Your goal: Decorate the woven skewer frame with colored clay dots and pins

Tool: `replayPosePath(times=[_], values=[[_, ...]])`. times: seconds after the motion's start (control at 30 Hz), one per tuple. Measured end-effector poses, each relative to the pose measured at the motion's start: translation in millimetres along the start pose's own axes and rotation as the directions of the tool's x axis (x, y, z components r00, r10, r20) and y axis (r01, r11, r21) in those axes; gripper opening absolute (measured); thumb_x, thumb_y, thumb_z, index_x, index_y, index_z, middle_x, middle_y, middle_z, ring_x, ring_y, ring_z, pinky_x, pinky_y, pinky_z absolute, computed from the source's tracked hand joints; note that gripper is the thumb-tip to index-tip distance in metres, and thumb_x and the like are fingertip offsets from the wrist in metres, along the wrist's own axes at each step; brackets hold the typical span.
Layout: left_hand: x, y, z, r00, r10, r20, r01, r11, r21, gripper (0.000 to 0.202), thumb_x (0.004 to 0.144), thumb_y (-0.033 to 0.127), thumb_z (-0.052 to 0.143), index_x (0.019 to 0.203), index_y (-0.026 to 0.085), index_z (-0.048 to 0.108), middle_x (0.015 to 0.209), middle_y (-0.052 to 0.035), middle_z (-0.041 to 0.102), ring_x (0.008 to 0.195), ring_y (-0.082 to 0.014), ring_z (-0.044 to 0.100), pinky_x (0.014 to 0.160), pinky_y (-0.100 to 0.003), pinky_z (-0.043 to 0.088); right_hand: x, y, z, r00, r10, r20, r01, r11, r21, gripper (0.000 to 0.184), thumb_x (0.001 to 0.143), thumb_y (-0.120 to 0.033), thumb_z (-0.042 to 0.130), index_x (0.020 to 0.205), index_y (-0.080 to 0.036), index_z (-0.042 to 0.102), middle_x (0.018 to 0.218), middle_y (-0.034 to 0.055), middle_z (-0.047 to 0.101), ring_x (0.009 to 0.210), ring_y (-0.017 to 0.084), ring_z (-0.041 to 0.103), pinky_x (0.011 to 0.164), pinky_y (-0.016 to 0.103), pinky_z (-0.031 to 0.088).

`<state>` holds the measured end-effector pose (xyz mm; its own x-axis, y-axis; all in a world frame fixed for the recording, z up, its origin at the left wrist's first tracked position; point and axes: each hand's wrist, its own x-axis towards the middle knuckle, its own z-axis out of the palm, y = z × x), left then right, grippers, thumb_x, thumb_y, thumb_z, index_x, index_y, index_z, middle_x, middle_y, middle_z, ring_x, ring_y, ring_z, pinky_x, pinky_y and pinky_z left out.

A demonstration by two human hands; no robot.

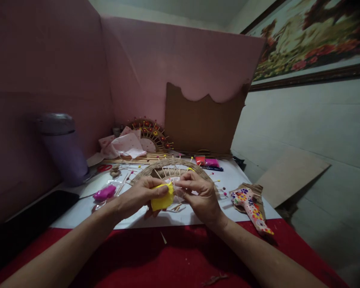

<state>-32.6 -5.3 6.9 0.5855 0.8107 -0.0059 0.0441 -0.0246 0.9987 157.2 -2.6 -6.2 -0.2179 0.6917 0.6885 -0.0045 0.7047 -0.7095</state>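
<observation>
My left hand [142, 193] is closed on a yellow packet of what looks like modelling clay [163, 201], thumb on top. My right hand [202, 196] pinches a clear plastic wrapper [177, 189] at the packet's right end; its fingertips partly cover the wrapper. Just behind both hands lies a twine-wrapped arch [156, 165] with thin sticks ending in coloured beads. The hands hide its lower middle. To the left lies a magenta clay packet [105, 193] in clear plastic.
A lilac tumbler [63, 148] stands at left, near a dark flat object [39, 212]. Red and magenta packets [208, 161] lie behind the arch. A decorated second arch [151, 130] leans at the back beside cardboard [201, 120]. A flower-patterned boot-shaped piece [250, 206] lies right.
</observation>
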Motion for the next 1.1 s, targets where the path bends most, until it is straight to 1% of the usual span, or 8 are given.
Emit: replayPosePath(times=[0.13,0.23,0.43,0.53,0.63,0.77,0.93,1.1], values=[[-1.4,-0.1,0.4,1.000,-0.027,0.003,0.027,1.000,0.014,0.033,0.080,0.044,0.058,0.080,0.011,0.064,0.057,-0.0025,0.059,0.038,-0.0071,0.050,0.032,-0.014,0.036,1.4,3.7,-0.3,0.995,0.085,0.053,-0.091,0.989,0.115,0.012,0.067,-0.025,0.074,0.079,-0.026,0.074,0.078,0.0012,0.054,0.069,0.013,0.049,0.056,0.025,0.043],[-1.8,-1.6,2.7,0.999,-0.019,-0.040,0.019,1.000,0.010,0.035,0.079,0.045,0.059,0.075,0.010,0.064,0.054,-0.0021,0.057,0.038,-0.0068,0.048,0.033,-0.015,0.035,2.3,6.3,-0.9,0.988,0.125,0.090,-0.138,0.977,0.163,0.011,0.065,-0.029,0.075,0.074,-0.024,0.071,0.081,0.0011,0.053,0.072,0.014,0.049,0.057,0.025,0.043],[-1.0,-1.9,3.9,0.995,-0.004,-0.097,0.005,1.000,0.009,0.037,0.078,0.047,0.057,0.073,0.011,0.064,0.050,0.0002,0.054,0.035,-0.0062,0.043,0.032,-0.015,0.032,2.6,3.6,-1.3,0.991,0.109,0.080,-0.115,0.991,0.069,0.007,0.064,-0.019,0.074,0.067,-0.021,0.068,0.078,0.0000,0.052,0.069,0.012,0.048,0.056,0.024,0.041],[-0.4,-2.0,2.9,0.994,-0.009,-0.108,0.013,0.999,0.036,0.038,0.079,0.048,0.056,0.072,0.012,0.063,0.050,0.0004,0.053,0.036,-0.0062,0.043,0.033,-0.016,0.033,2.4,2.7,-1.0,0.995,0.085,0.042,-0.086,0.996,0.030,0.009,0.066,-0.017,0.073,0.072,-0.022,0.070,0.076,-0.0004,0.052,0.064,0.011,0.046,0.055,0.024,0.041],[-0.4,-3.4,3.5,0.994,-0.018,-0.110,0.025,0.998,0.061,0.038,0.079,0.048,0.056,0.075,0.011,0.064,0.051,0.0001,0.053,0.037,-0.0067,0.043,0.034,-0.016,0.033,1.8,2.9,-0.8,0.996,0.061,0.060,-0.063,0.998,0.025,0.010,0.067,-0.018,0.072,0.076,-0.023,0.072,0.075,0.0002,0.053,0.065,0.012,0.046,0.056,0.025,0.041],[-0.3,-4.5,6.6,0.994,-0.021,-0.105,0.029,0.997,0.078,0.039,0.078,0.050,0.056,0.074,0.011,0.063,0.050,0.0007,0.052,0.037,-0.0066,0.043,0.034,-0.016,0.031,0.8,1.4,0.2,0.995,0.063,0.073,-0.063,0.998,-0.001,0.004,0.069,-0.019,0.070,0.066,-0.020,0.067,0.073,-0.0001,0.051,0.066,0.012,0.047,0.056,0.025,0.041],[2.4,-4.6,8.2,0.991,-0.040,-0.125,0.049,0.997,0.067,0.039,0.078,0.051,0.056,0.070,0.012,0.060,0.048,0.0012,0.051,0.036,-0.0065,0.041,0.034,-0.017,0.030,-1.0,4.3,2.2,0.993,0.105,0.058,-0.104,0.994,-0.017,0.011,0.074,-0.019,0.063,0.064,-0.018,0.058,0.077,0.0013,0.052,0.074,0.014,0.049,0.057,0.023,0.041],[2.4,-6.9,6.6,0.991,-0.020,-0.133,0.021,1.000,0.000,0.037,0.079,0.048,0.056,0.070,0.013,0.059,0.048,0.0018,0.050,0.036,-0.0060,0.040,0.032,-0.016,0.029,-0.2,10.4,-0.1,0.973,0.226,0.043,-0.229,0.970,0.081,0.015,0.078,-0.030,0.061,0.070,-0.018,0.059,0.082,0.0021,0.052,0.064,0.012,0.049,0.048,0.021,0.040]])
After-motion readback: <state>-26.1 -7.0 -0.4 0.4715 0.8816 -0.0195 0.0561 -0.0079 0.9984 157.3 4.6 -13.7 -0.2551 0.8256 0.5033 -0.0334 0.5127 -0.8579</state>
